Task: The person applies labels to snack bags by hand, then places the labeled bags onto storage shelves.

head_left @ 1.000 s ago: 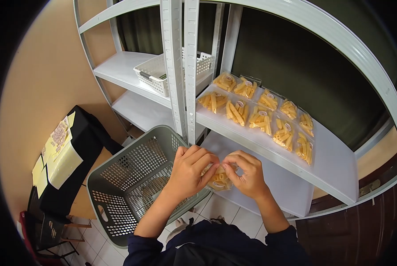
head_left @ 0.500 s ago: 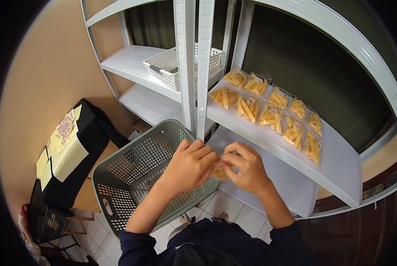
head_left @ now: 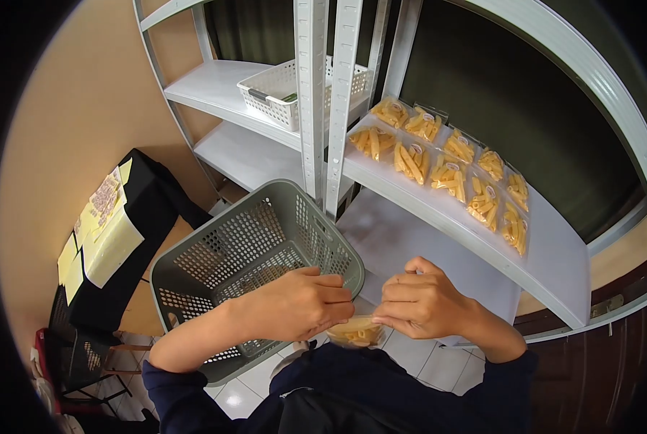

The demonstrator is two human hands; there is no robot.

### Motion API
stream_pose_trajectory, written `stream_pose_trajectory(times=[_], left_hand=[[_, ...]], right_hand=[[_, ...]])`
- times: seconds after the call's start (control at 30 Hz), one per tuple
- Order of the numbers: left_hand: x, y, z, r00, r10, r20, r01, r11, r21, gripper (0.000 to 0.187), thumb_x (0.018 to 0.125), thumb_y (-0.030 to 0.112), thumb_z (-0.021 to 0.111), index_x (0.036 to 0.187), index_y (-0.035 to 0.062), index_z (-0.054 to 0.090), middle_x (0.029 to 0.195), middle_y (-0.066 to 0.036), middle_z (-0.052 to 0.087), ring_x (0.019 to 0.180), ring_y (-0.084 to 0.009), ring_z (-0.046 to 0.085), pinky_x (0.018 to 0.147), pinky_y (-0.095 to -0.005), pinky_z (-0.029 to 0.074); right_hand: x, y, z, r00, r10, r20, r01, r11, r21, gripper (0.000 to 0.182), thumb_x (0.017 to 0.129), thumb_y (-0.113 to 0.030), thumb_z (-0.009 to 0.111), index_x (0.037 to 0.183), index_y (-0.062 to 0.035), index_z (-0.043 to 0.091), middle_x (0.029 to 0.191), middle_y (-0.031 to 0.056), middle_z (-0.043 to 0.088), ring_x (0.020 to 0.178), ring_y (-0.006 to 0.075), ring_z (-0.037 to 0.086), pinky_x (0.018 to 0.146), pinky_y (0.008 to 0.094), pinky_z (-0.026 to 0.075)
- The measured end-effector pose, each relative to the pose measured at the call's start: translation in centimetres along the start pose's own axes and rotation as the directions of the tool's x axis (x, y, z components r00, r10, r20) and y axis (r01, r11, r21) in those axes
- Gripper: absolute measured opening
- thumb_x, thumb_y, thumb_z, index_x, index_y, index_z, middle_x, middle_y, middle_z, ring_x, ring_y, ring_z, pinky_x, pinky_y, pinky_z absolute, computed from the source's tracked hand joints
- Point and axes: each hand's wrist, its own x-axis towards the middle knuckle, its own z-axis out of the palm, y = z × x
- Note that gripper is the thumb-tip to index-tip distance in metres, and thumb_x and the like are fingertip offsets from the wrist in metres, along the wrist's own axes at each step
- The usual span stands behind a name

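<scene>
Between my two hands hangs a small clear bag of pasta tubes (head_left: pixel 357 333), close to my body and partly hidden by my fingers. My left hand (head_left: pixel 305 305) is closed on the bag's upper left edge, in front of the basket. At the bag's upper right edge, my right hand (head_left: pixel 426 305) is closed in a pinch. A dark green perforated basket (head_left: pixel 266 231) stands just beyond my left forearm. On the shelf at the right lie several similar bags of pasta (head_left: pixel 448 179) in two rows, some with round labels.
White metal shelving (head_left: pixel 475 217) curves across the front and right. A white perforated basket (head_left: pixel 269 107) sits on the left shelf. At the left, yellow papers (head_left: pixel 112 253) lie on a black cloth (head_left: pixel 157 188). A dark wooden door (head_left: pixel 591 383) is at the lower right.
Both hands have come down and closer to my body, and moved slightly apart, with the pasta bag between them now showing more. The view has shifted a little.
</scene>
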Motion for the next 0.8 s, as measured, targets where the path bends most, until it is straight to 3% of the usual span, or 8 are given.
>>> stream_pose_trajectory(times=[0.33, 0.47, 0.57, 0.63, 0.67, 0.73, 0.8], left_hand=[[0.3, 0.5, -1.1, 0.997, 0.067, 0.044, -0.064, 0.995, -0.07, 0.012, 0.073, 0.015, 0.057, 0.075, 0.0041, 0.051, 0.073, -0.005, 0.05, 0.072, -0.0201, 0.05, 0.059, -0.0313, 0.045], [2.0, 0.6, -0.8, 0.993, 0.111, 0.037, -0.106, 0.989, -0.1, 0.014, 0.074, 0.016, 0.058, 0.073, 0.0033, 0.052, 0.071, -0.005, 0.051, 0.066, -0.0214, 0.05, 0.058, -0.0315, 0.045], [3.9, 0.4, -0.8, 0.994, 0.104, 0.025, -0.103, 0.993, -0.065, 0.015, 0.075, 0.016, 0.058, 0.072, 0.0028, 0.051, 0.069, -0.006, 0.05, 0.063, -0.0217, 0.05, 0.057, -0.0311, 0.045], [5.4, 0.2, -0.6, 0.992, 0.12, -0.048, -0.123, 0.989, -0.079, 0.019, 0.078, 0.02, 0.057, 0.072, 0.0028, 0.05, 0.067, -0.007, 0.048, 0.061, -0.0238, 0.049, 0.058, -0.0333, 0.044], [6.2, -0.1, -0.3, 0.989, 0.138, -0.047, -0.141, 0.987, -0.075, 0.019, 0.078, 0.02, 0.057, 0.072, 0.0028, 0.05, 0.067, -0.007, 0.048, 0.061, -0.0238, 0.049, 0.058, -0.0333, 0.044], [7.5, -0.7, 0.5, 0.977, 0.098, -0.191, -0.133, 0.974, -0.181, 0.03, 0.081, 0.031, 0.053, 0.071, 0.0029, 0.048, 0.065, -0.009, 0.047, 0.061, -0.0266, 0.047, 0.056, -0.0346, 0.042], [8.2, -0.9, 0.8, 0.97, 0.063, -0.237, -0.112, 0.974, -0.198, 0.036, 0.082, 0.037, 0.049, 0.071, 0.0029, 0.048, 0.064, -0.009, 0.046, 0.06, -0.0267, 0.047, 0.056, -0.0342, 0.041]], right_hand=[[-2.1, -0.7, -0.6, 0.996, -0.035, -0.084, 0.033, 0.999, -0.026, 0.017, 0.071, -0.018, 0.065, 0.062, -0.011, 0.053, 0.063, -0.002, 0.046, 0.061, 0.0111, 0.051, 0.064, 0.0276, 0.036], [-3.9, -0.6, -1.6, 0.995, 0.033, -0.093, -0.035, 0.999, -0.026, 0.015, 0.073, -0.017, 0.064, 0.065, -0.0103, 0.055, 0.065, -0.0017, 0.049, 0.063, 0.0119, 0.052, 0.066, 0.0277, 0.038], [-5.6, -0.5, -2.3, 0.97, 0.096, -0.223, -0.09, 0.995, 0.033, 0.011, 0.075, -0.016, 0.063, 0.069, -0.0082, 0.057, 0.067, -0.0013, 0.05, 0.063, 0.0147, 0.053, 0.064, 0.0283, 0.039], [-7.1, -0.8, -2.4, 0.898, 0.337, -0.283, -0.27, 0.93, 0.249, 0.011, 0.074, -0.013, 0.066, 0.072, -0.0052, 0.059, 0.069, 0.0023, 0.056, 0.073, 0.0164, 0.059, 0.058, 0.0267, 0.038], [-7.7, -0.9, -2.8, 0.894, 0.34, -0.293, -0.277, 0.931, 0.236, 0.011, 0.074, -0.013, 0.066, 0.072, -0.0052, 0.059, 0.069, 0.0023, 0.056, 0.073, 0.0164, 0.059, 0.058, 0.0267, 0.038], [-9.0, -1.1, -3.8, 0.745, 0.515, -0.425, -0.408, 0.855, 0.32, 0.011, 0.078, -0.013, 0.06, 0.074, -0.0031, 0.056, 0.071, 0.0069, 0.051, 0.062, 0.019, 0.051, 0.058, 0.0261, 0.04], [-12.1, 1.2, -5.9, 0.663, 0.467, -0.585, -0.449, 0.873, 0.189, 0.013, 0.082, -0.013, 0.056, 0.074, -0.0032, 0.052, 0.073, 0.0069, 0.051, 0.064, 0.0159, 0.051, 0.058, 0.0253, 0.041]])
